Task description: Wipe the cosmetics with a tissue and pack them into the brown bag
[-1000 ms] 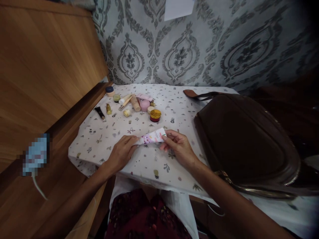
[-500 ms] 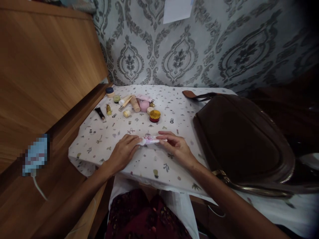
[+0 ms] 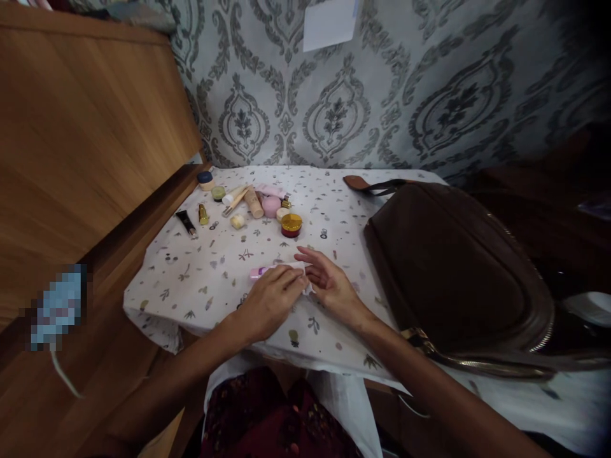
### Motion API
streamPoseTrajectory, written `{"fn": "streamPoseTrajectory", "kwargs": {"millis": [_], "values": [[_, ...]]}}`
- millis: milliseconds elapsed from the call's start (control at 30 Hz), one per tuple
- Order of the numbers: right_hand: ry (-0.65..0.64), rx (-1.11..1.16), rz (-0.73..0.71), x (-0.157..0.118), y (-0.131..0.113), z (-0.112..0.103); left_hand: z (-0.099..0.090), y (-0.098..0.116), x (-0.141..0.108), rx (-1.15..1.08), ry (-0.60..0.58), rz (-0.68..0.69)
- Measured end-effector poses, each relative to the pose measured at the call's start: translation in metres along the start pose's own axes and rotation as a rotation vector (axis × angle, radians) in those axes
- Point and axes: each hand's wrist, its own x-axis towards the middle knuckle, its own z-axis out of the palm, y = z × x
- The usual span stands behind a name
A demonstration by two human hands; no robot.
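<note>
A white tube with a pink end (image 3: 256, 273) lies low over the cloth, mostly covered by my left hand (image 3: 270, 302). The fingers of that hand close over its middle and reach toward its right end. My right hand (image 3: 331, 286) meets them there, thumb and curled fingers at a small white part (image 3: 308, 287), with the index finger held looser above. Whether this white part belongs to the tube or is a separate wrapper, I cannot tell. Just beyond the hands stands a round jar with a gold lid and red base (image 3: 291, 225).
Cosmetics cluster at the back left: a pink round item (image 3: 271, 206), a beige tube (image 3: 254, 203), a black tube (image 3: 186, 224) and several small jars. A big brown leather bag (image 3: 458, 267) fills the right side. A wooden cabinet (image 3: 95, 89) borders the left.
My left hand has slid right over the tube, close to my right hand. The pink end now shows on the left. The view has shifted slightly.
</note>
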Motion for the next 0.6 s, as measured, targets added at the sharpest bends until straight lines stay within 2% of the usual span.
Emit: {"fn": "streamPoseTrajectory", "kwargs": {"millis": [233,367,500,600], "values": [[-0.004,-0.042,0.017,0.001,0.004,0.005,-0.015,-0.028,-0.020,-0.067,0.036,-0.123],[0.015,-0.084,-0.006,0.000,0.000,0.008,-0.020,-0.032,-0.007,-0.124,-0.003,-0.230],[0.065,-0.174,-0.078,-0.001,0.000,0.008,-0.020,-0.031,0.008,-0.182,-0.109,-0.196],[0.074,-0.269,-0.112,-0.002,-0.001,0.008,-0.023,-0.039,0.000,-0.191,-0.111,-0.202]]}}
